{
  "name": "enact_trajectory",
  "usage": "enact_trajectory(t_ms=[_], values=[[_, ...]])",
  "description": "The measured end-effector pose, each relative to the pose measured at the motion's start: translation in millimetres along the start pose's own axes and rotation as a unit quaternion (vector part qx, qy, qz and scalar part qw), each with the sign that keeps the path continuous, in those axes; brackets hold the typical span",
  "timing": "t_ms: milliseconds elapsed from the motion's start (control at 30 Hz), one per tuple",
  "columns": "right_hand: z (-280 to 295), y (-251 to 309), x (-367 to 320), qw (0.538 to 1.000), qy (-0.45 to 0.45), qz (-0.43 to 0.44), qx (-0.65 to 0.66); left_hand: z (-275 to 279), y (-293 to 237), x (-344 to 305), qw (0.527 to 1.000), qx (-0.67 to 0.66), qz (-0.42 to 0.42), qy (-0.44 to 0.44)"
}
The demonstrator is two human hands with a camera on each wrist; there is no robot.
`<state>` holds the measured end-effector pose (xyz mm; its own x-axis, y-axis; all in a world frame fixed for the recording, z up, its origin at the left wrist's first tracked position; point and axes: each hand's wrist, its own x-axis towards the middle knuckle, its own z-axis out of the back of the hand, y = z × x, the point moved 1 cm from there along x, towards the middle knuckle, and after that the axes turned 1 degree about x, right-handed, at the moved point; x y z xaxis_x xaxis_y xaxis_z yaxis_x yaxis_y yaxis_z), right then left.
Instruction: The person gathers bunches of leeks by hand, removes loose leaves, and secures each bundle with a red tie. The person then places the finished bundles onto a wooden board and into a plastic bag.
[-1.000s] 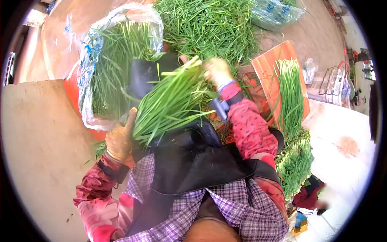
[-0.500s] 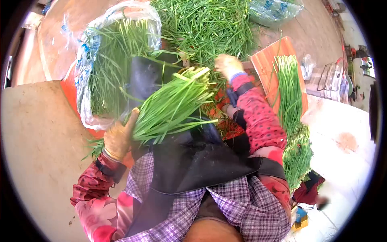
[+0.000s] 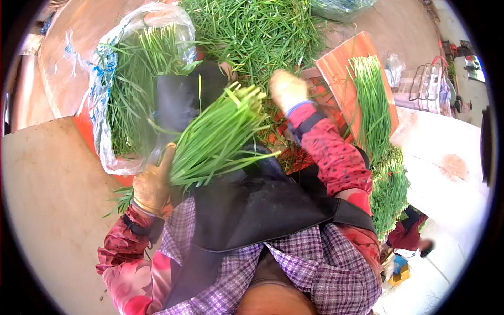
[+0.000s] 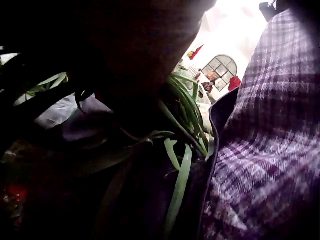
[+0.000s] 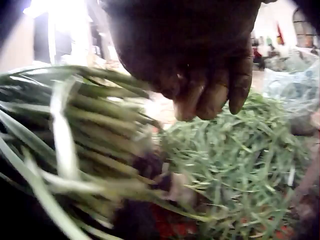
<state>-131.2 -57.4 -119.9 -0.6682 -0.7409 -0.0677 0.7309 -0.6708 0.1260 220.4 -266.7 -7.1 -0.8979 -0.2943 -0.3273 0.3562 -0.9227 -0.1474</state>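
My left hand (image 3: 151,185) grips the leafy end of a bundle of garlic chives (image 3: 218,137), thumb along its side. The bundle slants over the black apron (image 3: 247,210), pale cut ends toward the upper right. Just beyond those ends is my right hand (image 3: 287,90), blurred in the head view. In the right wrist view its fingers (image 5: 212,97) hang loosely bent, with nothing seen in them, beside the bundle's stem ends (image 5: 125,145). The left wrist view is mostly dark; a few green leaves (image 4: 186,112) show beside the checked cloth (image 4: 270,130).
Loose chives (image 3: 257,39) are heaped ahead. At left, a clear plastic bag (image 3: 98,100) holds more chives. Trimmed chives (image 3: 370,100) lie on a tilted wooden board (image 3: 331,65) at right, with stacked bundles (image 3: 389,194) nearer. Another person's red clothing (image 3: 404,236) shows at lower right.
My right hand moved away from the stem ends to the right, then came back a little leftward. The left hand kept its hold, and the bundle stayed nearly in place.
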Motion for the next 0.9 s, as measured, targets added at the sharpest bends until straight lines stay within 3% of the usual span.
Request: enact_trajectory(t_ms=[33,100,167,200,233,300,367,400,433,500,533,567,633,700,733,767,833,900], values=[[-8,-28,2,0.999,-0.031,-0.022,-0.003,-1,-1,-1,1.0,-0.003,0.001,-0.006],[49,-20,-3,0.984,-0.101,-0.083,0.118,-5,-1,-3,1.0,-0.004,0.007,-0.018],[72,11,-16,0.966,-0.083,0.027,0.243,-11,2,-3,1.0,-0.009,0.027,0.006],[78,38,-22,0.96,-0.13,0.108,0.223,-10,0,-2,1.0,-0.016,0.025,-0.006],[72,54,-25,0.966,-0.121,0.14,0.179,-9,-3,-1,0.999,-0.023,0.022,-0.017],[42,72,-18,0.974,-0.115,0.109,0.162,-4,-5,-1,0.996,-0.064,0.05,0.035],[27,86,-8,0.992,0.006,0.095,0.079,-7,-2,-2,0.995,-0.071,0.052,0.045],[23,88,-6,0.997,-0.006,0.07,0.029,-8,-1,-3,0.995,-0.078,0.051,0.034],[7,71,5,0.998,0.022,0.016,0.049,-10,0,-5,0.995,-0.085,0.047,0.026],[-22,13,10,0.993,-0.104,0.037,0.04,-12,1,-4,0.995,-0.082,0.047,0.018],[-13,-8,13,0.997,-0.068,-0.012,-0.035,-13,-1,-3,0.996,-0.07,0.052,0.021],[-7,-29,20,0.995,0.009,-0.095,-0.027,-14,-1,-3,0.996,-0.058,0.057,0.024],[45,-25,16,0.982,-0.036,-0.119,0.144,-12,-2,-2,0.998,-0.055,0.043,0.0],[66,5,11,0.94,-0.21,0.067,0.261,-13,-1,-3,0.998,-0.053,0.033,-0.012],[66,22,7,0.94,-0.182,0.121,0.261,-15,1,-2,0.998,-0.053,0.031,-0.014],[70,36,-5,0.963,-0.109,0.11,0.222,-16,2,-1,0.998,-0.053,0.029,-0.019],[48,58,-13,0.951,-0.147,0.108,0.251,-17,1,-1,0.998,-0.055,0.032,-0.018],[36,77,-15,0.957,-0.089,0.127,0.245,-16,1,-3,0.998,-0.046,0.04,-0.005]])
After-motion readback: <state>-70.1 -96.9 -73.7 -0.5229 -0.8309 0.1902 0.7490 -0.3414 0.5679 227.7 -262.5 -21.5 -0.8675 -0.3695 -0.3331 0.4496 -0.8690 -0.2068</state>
